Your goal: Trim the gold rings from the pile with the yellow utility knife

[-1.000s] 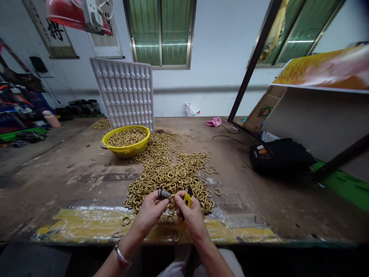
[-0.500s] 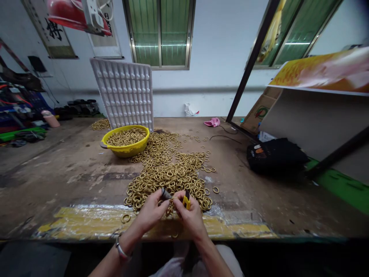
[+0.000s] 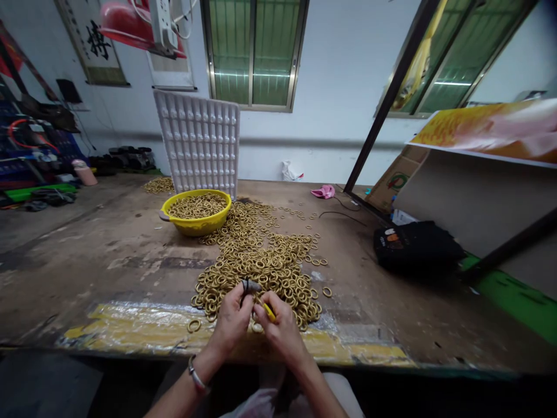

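My left hand [image 3: 231,316] is closed, with a grey wrap [image 3: 251,285] and a black band around its index finger. What its fingertips pinch is too small and hidden to make out. Close beside it, my right hand [image 3: 281,328] closes around a small yellow utility knife [image 3: 269,313], mostly covered by the fingers. Both hands meet over the front of a large heap of gold-coloured rings [image 3: 261,264]. One loose ring [image 3: 194,325] lies left of my left hand, on the yellow-taped table edge [image 3: 130,328].
A yellow basin [image 3: 198,227] full of similar rings stands behind the heap on the left. Behind it leans a white moulded panel [image 3: 201,145]. To the right are a black bag [image 3: 418,247], a pink cloth [image 3: 323,191] and a dark slanted post [image 3: 387,104].
The right hand has turned, so the knife's black end no longer shows and its yellow part points differently. My fingers have shifted slightly. The whole view has swung a little to the left.
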### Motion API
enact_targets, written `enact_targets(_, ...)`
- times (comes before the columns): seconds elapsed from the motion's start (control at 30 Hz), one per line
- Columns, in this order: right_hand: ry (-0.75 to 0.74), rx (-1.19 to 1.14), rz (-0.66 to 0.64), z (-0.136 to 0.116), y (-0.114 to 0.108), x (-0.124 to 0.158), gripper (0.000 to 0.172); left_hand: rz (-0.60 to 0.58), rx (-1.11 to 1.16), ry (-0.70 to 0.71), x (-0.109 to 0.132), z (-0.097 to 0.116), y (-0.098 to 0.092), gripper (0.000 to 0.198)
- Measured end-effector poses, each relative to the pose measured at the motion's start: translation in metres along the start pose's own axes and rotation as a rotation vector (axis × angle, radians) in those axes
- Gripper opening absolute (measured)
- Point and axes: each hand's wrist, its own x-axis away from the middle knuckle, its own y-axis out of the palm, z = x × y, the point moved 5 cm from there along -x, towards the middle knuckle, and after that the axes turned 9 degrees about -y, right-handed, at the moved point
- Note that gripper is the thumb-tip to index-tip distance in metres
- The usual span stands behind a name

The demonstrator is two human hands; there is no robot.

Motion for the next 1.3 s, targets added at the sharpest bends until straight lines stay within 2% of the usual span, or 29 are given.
enact_targets(0.07,0.031,-0.072,0.043,0.000,0.001,-0.002,0.023,0.083,-0.136,0.080,-0.001,0.005,-0.001,0.018)
enact_targets(0.13,0.122,-0.292,0.140,0.003,-0.002,-0.003,0.025,0.167,-0.231,0.134,-0.007,0.008,-0.009,0.020)
enact_targets(0.23,0.299,-0.766,0.319,0.011,-0.010,-0.004,0.033,0.309,-0.266,0.123,-0.024,0.004,-0.039,0.027)
enact_targets(0.3,0.369,-0.917,0.365,0.016,-0.014,-0.005,0.038,0.340,-0.289,0.109,-0.037,0.000,-0.057,0.028)
enact_targets(0.37,0.419,-0.912,0.336,0.019,-0.015,-0.008,0.042,0.275,-0.322,0.104,-0.047,-0.006,-0.065,0.022)
enact_targets(0.47,0.472,-0.875,0.281,0.022,-0.008,-0.011,0.043,0.160,-0.371,0.083,-0.052,-0.015,-0.060,0.017)
enact_targets(0.63,0.457,-0.785,0.198,0.018,0.001,-0.013,0.040,0.106,-0.373,0.077,-0.035,-0.015,-0.046,0.019)
enact_targets(0.73,0.410,-0.667,0.142,0.012,0.001,-0.012,0.036,-0.026,-0.165,0.028,-0.020,-0.008,-0.035,0.022)
enact_targets(0.8,0.392,-0.605,0.099,0.007,0.001,-0.012,0.033,-0.151,0.069,-0.073,-0.013,-0.005,-0.027,0.026)
enact_targets(0.87,0.400,-0.550,0.051,0.001,0.003,-0.012,0.029,-0.218,0.247,-0.200,-0.009,-0.005,-0.023,0.033)
enact_targets(0.93,0.413,-0.492,0.005,-0.004,0.004,-0.012,0.027,-0.251,0.305,-0.262,-0.008,-0.003,-0.023,0.032)
enact_targets(1.03,0.423,-0.460,-0.021,-0.011,0.006,-0.011,0.026,-0.297,0.283,-0.168,-0.008,0.008,-0.024,0.020)
enact_targets(1.1,0.426,-0.486,0.012,-0.011,0.007,-0.009,0.027,-0.284,0.278,-0.146,-0.006,0.010,-0.025,0.015)
enact_targets(1.2,0.426,-0.548,0.104,-0.008,0.008,-0.006,0.032,-0.226,0.361,-0.246,-0.002,0.003,-0.024,0.017)
enact_targets(1.3,0.459,-0.681,0.169,-0.002,0.014,-0.001,0.036,-0.211,0.551,-0.327,0.003,-0.006,-0.018,0.025)
